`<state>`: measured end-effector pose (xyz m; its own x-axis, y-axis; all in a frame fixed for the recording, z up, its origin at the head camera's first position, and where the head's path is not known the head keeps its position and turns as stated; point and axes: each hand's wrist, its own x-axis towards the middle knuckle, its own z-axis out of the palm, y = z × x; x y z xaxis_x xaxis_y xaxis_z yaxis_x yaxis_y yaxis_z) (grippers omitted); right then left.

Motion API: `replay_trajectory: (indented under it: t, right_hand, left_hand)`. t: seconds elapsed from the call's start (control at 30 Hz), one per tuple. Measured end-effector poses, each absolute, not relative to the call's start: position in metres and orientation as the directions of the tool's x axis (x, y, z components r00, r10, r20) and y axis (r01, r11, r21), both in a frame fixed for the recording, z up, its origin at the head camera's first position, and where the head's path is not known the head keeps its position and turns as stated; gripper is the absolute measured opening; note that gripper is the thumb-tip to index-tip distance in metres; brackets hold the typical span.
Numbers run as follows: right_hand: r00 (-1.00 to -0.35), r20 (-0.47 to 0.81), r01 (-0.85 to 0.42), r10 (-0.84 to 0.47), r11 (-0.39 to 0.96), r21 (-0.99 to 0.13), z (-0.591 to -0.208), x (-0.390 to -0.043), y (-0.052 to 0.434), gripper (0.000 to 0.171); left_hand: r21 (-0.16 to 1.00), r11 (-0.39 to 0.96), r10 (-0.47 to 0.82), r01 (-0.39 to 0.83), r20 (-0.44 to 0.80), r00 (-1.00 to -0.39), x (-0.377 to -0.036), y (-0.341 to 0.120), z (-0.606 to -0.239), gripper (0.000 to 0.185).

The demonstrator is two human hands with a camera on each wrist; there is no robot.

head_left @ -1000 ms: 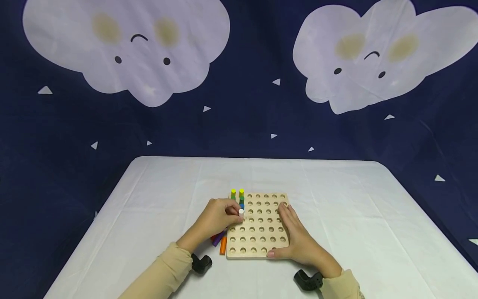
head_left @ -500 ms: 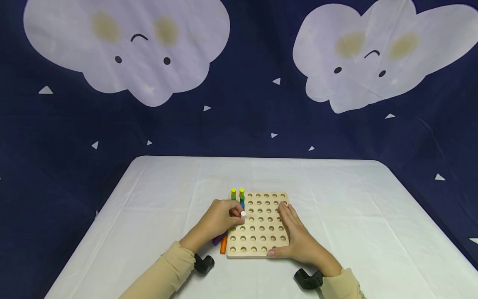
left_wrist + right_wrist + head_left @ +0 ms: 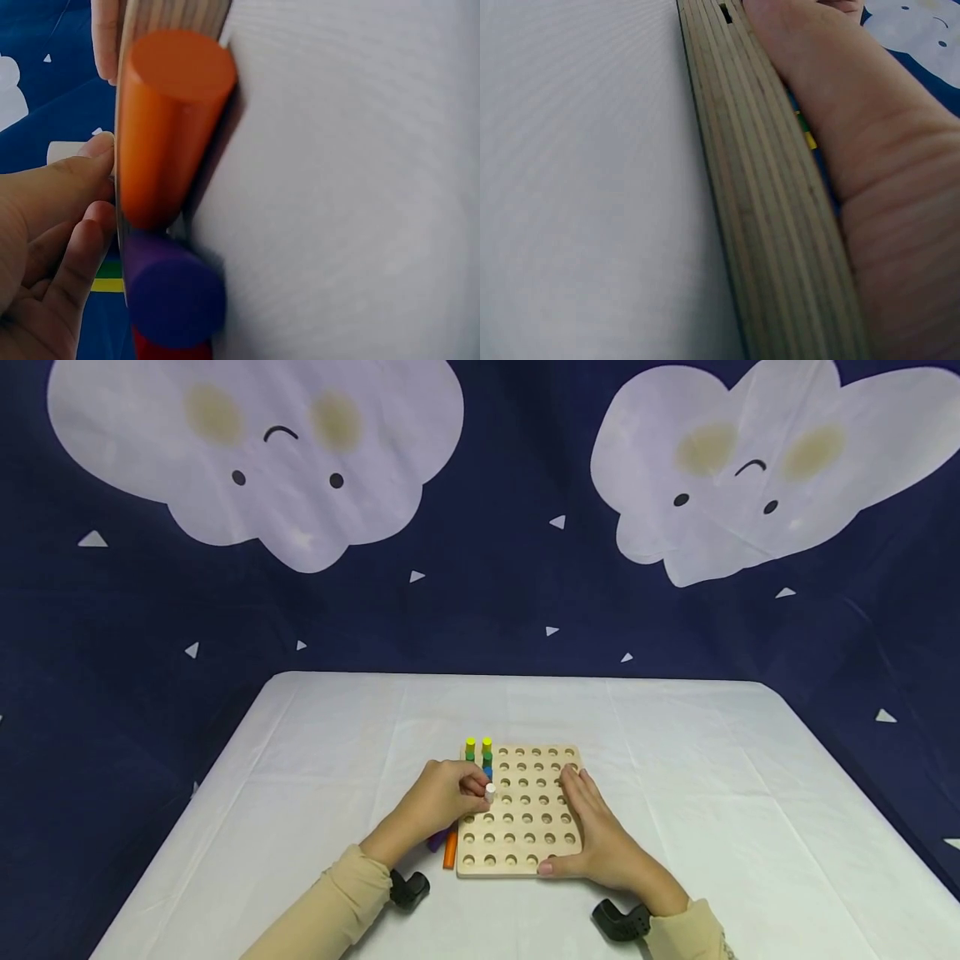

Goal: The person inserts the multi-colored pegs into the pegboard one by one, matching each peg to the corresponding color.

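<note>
Between thumb and fingers my left hand (image 3: 435, 795) pinches a white peg (image 3: 491, 792), which stands upright at the wooden pegboard (image 3: 517, 870). Whether the peg's lower end sits in a hole is hidden. In the left wrist view the white peg (image 3: 66, 152) shows beyond the thumb. Yellow pegs (image 3: 487, 745), green pegs (image 3: 487, 760) and a blue peg (image 3: 487, 773) stand in the board's left columns; my left hand covers part of them. My right hand (image 3: 598, 839) rests spread over the board's near right corner, fingers extended along the right side, thumb at the front edge.
Beside the board's left edge lie an orange peg (image 3: 450, 850) and a purple peg (image 3: 437, 841). The left wrist view also shows a red piece (image 3: 172, 351) past the purple one. A white cloth (image 3: 337, 727) covers the table, with a dark cloud-printed backdrop (image 3: 495, 610) behind.
My left hand has moved slightly right with the white peg over the last second, then stayed nearly still. My right hand has kept its place on the board.
</note>
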<state>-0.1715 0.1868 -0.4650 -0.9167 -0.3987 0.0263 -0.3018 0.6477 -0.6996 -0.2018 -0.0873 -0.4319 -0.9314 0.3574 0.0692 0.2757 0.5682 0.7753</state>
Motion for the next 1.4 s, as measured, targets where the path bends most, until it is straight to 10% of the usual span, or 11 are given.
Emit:
replay_trajectory:
  t: [0.77,1.4]
  right_hand:
    - [-0.917,0.039,-0.311,-0.397,0.651,-0.693,-0.465,-0.172,0.187,0.142]
    - [-0.915,0.053,-0.321,-0.400,0.642,-0.696,-0.466,-0.170,0.187,0.141]
  left_hand:
    - [0.754,0.650,0.129,0.101,0.022,-0.991,-0.184,-0.149,-0.420,0.029]
    - [0.604,0.778,0.237,0.173,-0.026,-0.971,-0.168,-0.157,-0.423,0.024]
